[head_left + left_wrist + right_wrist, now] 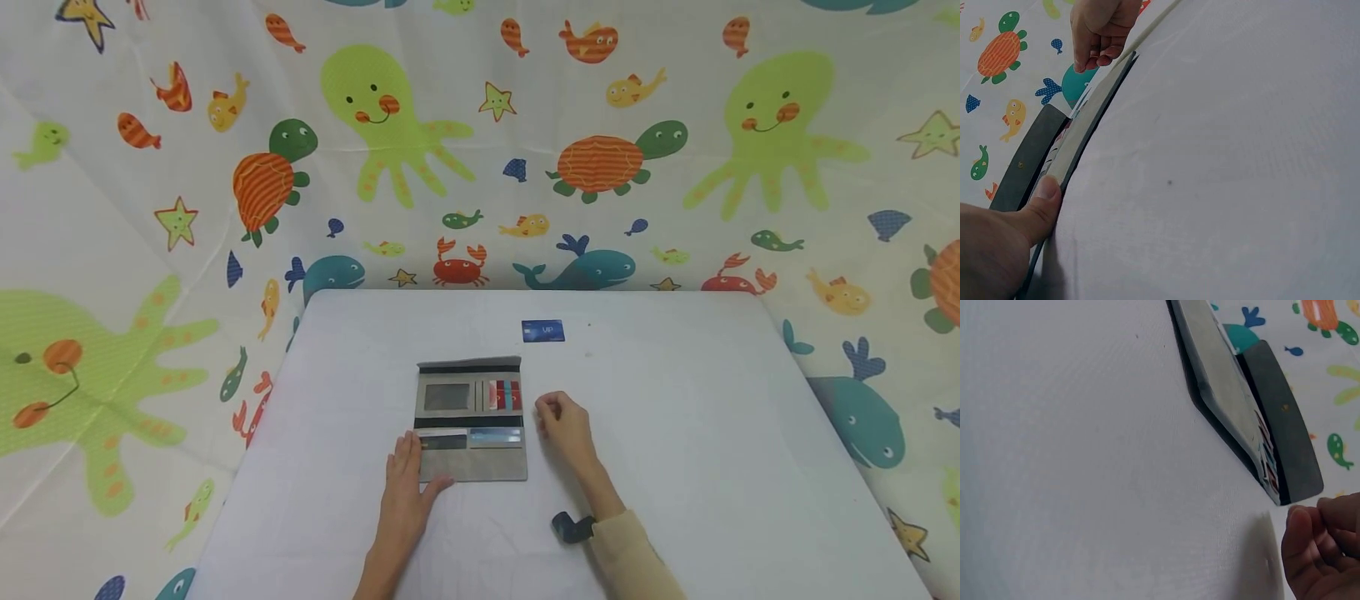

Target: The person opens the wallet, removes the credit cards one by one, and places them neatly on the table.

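Observation:
A grey wallet lies unfolded on the white table. Its upper half has a mesh-like window and slots with red cards. In the lower half sit a dark card and a light-blue card. My left hand rests on the wallet's lower left corner, fingers extended along the left edge and thumb at the bottom edge. Just right of the wallet, my right hand is raised with curled fingers, thumb and fingertips close together; nothing shows between them. The right wrist view shows this hand near the wallet's flap.
A blue VIP card lies behind the wallet, toward the table's far edge. A dark band with a device is on the right wrist. Cloth printed with sea animals hangs behind and beside the white table.

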A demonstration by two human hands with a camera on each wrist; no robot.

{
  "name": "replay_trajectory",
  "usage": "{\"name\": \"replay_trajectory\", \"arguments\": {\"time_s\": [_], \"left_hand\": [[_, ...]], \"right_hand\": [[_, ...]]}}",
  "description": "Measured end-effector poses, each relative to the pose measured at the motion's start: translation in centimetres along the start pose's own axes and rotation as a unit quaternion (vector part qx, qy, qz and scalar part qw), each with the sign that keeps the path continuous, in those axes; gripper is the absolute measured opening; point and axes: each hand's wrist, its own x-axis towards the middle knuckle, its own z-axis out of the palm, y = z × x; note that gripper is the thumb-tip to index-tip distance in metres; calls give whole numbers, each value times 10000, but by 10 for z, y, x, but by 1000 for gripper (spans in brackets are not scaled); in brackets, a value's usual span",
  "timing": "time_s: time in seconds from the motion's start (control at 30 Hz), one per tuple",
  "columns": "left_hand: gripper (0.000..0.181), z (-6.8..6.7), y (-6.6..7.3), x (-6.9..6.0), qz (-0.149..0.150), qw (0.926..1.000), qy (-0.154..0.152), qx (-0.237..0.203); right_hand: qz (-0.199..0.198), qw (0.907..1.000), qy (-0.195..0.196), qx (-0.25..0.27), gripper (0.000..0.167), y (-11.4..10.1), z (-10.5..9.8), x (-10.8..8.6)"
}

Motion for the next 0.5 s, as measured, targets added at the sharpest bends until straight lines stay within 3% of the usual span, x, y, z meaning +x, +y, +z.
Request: {"name": "replay_trajectory", "arguments": {"time_s": [0.27, 0.5], "left_hand": [[95, -1, 2, 0, -89, 9999, -75, -71], [93, -1, 2, 1, -59, 9999, -81, -95]], "right_hand": [[-21, 9979, -652, 32, 12, -6, 5, -14], [-277, 9931, -1139, -100, 5, -7, 9, -19]]}}
